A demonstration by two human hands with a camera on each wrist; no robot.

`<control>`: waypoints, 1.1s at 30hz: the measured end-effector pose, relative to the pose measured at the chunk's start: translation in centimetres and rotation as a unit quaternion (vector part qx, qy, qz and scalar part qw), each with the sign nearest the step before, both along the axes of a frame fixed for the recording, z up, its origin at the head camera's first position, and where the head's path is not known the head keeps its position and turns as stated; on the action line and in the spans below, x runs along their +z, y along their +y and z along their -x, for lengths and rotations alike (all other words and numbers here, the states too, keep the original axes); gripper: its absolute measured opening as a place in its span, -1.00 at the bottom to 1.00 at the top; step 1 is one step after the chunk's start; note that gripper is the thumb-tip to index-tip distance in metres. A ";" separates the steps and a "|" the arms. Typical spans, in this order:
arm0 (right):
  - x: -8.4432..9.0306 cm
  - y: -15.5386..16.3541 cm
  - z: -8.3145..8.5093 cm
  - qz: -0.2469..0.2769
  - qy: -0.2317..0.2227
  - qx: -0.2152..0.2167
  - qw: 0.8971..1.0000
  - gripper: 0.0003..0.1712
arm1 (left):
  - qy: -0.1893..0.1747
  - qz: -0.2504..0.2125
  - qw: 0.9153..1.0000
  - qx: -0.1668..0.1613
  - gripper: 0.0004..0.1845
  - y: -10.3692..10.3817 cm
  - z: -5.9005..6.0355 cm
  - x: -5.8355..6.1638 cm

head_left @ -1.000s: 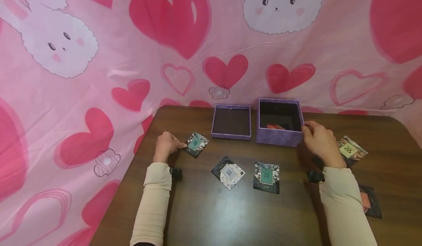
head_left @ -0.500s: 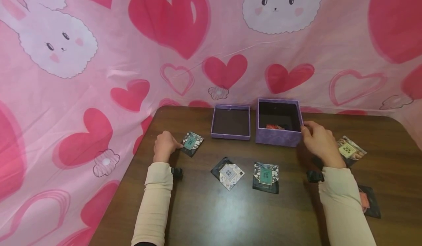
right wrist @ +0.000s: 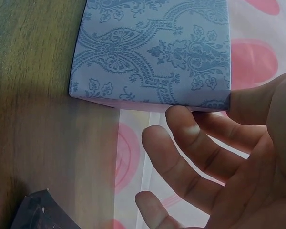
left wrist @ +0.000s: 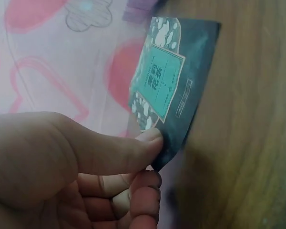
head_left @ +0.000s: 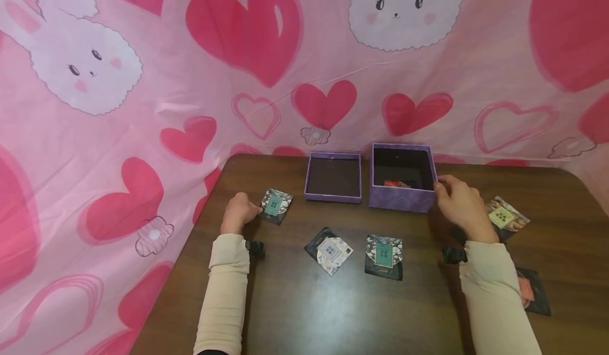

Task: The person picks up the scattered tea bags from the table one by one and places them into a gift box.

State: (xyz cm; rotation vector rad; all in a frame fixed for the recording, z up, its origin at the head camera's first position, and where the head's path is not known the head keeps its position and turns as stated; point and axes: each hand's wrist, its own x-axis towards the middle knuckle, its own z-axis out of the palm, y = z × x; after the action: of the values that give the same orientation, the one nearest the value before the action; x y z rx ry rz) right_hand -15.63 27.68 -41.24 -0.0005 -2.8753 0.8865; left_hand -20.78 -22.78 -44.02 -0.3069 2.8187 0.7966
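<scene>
In the head view my left hand [head_left: 239, 212] is at the table's left side. Its thumb and fingers pinch a corner of a tea packet [head_left: 276, 206], black with a floral print and a green label. The left wrist view shows the packet [left wrist: 176, 76] tilted up from the wood. At the back right stands a purple patterned box [head_left: 402, 199], lidless, with something orange-red inside. My right hand [head_left: 459, 204] holds the box's near right corner, thumb at the rim and fingertips against the side; in the right wrist view the other fingers spread loosely beside the box [right wrist: 152, 52].
The upturned box lid [head_left: 333, 197] lies left of the box. A white-labelled packet [head_left: 329, 250] and another green-labelled packet [head_left: 384, 257] lie in front. Right of the box lie a yellow-labelled packet [head_left: 505, 215] and an orange-labelled packet [head_left: 535, 291]. A pink heart-print curtain [head_left: 333, 37] hangs behind the table.
The packet at my left hand has shifted slightly left and turned a little. My right hand and the box stay in place.
</scene>
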 end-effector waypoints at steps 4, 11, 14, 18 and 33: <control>0.1 0.1 -0.1 0.001 -0.002 0.000 1.000 -0.45 | 0.019 -0.004 1.000 -0.007 -0.70 0.3 0.0 0.4; 0.1 0.0 -0.1 0.003 -0.004 -0.001 1.000 -0.45 | 0.012 -0.028 1.000 -0.005 -0.75 0.3 -0.1 1.2; 0.1 0.0 -0.1 0.005 -0.008 -0.001 1.000 -0.44 | 0.004 -0.047 0.999 0.000 -0.81 0.2 -0.1 1.3; 0.0 0.0 -0.2 0.006 -0.009 -0.002 1.000 -0.44 | -0.004 -0.091 0.996 0.015 -0.89 0.2 -0.1 1.2; 0.2 0.1 -0.2 0.008 -0.020 -0.001 1.000 -0.41 | 0.017 -0.229 0.972 0.053 -0.87 0.1 0.0 1.2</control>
State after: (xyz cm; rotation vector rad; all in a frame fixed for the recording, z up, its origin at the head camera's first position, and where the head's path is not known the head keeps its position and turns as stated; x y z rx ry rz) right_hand -15.43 27.74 -41.09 -0.0235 -2.9045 0.9192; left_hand -20.74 -22.71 -42.85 -0.3704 2.5593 1.4494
